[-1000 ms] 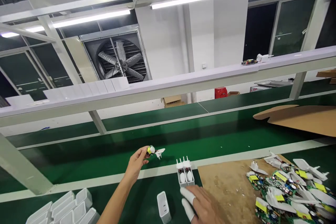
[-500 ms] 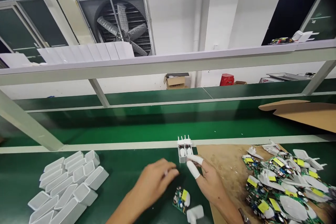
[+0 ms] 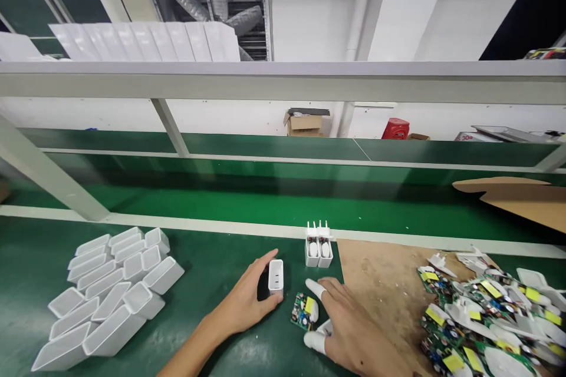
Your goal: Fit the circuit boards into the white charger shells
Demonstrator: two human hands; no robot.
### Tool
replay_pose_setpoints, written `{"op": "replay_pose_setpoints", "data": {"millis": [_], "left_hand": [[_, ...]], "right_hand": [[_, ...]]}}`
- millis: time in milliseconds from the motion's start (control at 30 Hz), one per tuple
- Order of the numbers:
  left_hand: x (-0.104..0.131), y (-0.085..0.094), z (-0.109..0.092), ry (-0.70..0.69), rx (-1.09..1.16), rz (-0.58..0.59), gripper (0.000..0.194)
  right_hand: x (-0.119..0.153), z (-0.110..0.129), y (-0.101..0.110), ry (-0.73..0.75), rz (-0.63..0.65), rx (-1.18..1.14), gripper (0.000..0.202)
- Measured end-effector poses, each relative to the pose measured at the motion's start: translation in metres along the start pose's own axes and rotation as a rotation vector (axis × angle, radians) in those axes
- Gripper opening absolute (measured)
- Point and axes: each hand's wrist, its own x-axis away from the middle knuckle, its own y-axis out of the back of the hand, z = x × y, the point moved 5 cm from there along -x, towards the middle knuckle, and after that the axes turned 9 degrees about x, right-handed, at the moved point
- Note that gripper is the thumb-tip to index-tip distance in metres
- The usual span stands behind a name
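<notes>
My left hand (image 3: 247, 291) is curled around a white charger housing (image 3: 276, 277) with two slots in its end face, the thumb at its near end and the index finger at its far end. Just right of it lies a small circuit board (image 3: 302, 311) with a yellow label and a white oval part. My right hand (image 3: 342, 324), with white finger covers on thumb and index finger, hovers beside that board, fingers apart. A white plug piece (image 3: 326, 328) shows partly under this hand. Farther back, two filled white housings (image 3: 319, 252) stand together, prongs pointing away.
Several white housings (image 3: 117, 288) lie grouped on the green bench at left. At right, a heap of circuit boards with white parts (image 3: 490, 318) rests on a brown cardboard sheet (image 3: 375, 283). A pale rail (image 3: 247, 230) runs along the bench's back, and a shelf (image 3: 283, 79) crosses above.
My view has tilted down. My left hand has turned, bringing the white housing into sight. My right hand has come back from the two filled housings to beside the loose circuit board.
</notes>
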Motion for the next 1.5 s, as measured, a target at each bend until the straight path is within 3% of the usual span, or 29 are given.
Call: {"op": "replay_pose_setpoints", "data": {"millis": [67, 133, 333, 467, 600, 733, 1133, 1500], "left_hand": [[0.0, 0.001, 0.001, 0.013, 0.001, 0.005, 0.088], [0.0, 0.001, 0.001, 0.018, -0.012, 0.006, 0.089], [0.0, -0.001, 0.004, -0.016, -0.057, 0.011, 0.084], [0.002, -0.002, 0.009, -0.027, -0.074, 0.006, 0.084], [0.005, -0.004, 0.001, -0.164, -0.008, -0.021, 0.087], [0.007, -0.007, -0.01, -0.298, 0.004, -0.052, 0.085], [0.008, -0.008, -0.014, -0.35, -0.06, -0.053, 0.094], [0.007, -0.01, -0.02, -0.358, -0.064, -0.037, 0.091]], "right_hand": [[0.001, -0.002, -0.002, 0.003, 0.043, 0.068, 0.058], [0.003, -0.001, -0.003, 0.039, 0.001, 0.147, 0.043], [0.002, 0.004, 0.002, 0.198, -0.354, 0.156, 0.054], [-0.002, 0.005, 0.012, 0.211, -0.532, 0.104, 0.05], [-0.001, 0.013, 0.027, 0.181, -0.661, 0.023, 0.048], [0.001, 0.027, 0.032, 0.243, -0.741, 0.073, 0.049], [0.001, 0.036, 0.018, 0.287, -0.806, 0.271, 0.044], [0.002, 0.026, 0.0, 0.271, -0.737, 0.269, 0.054]]}}
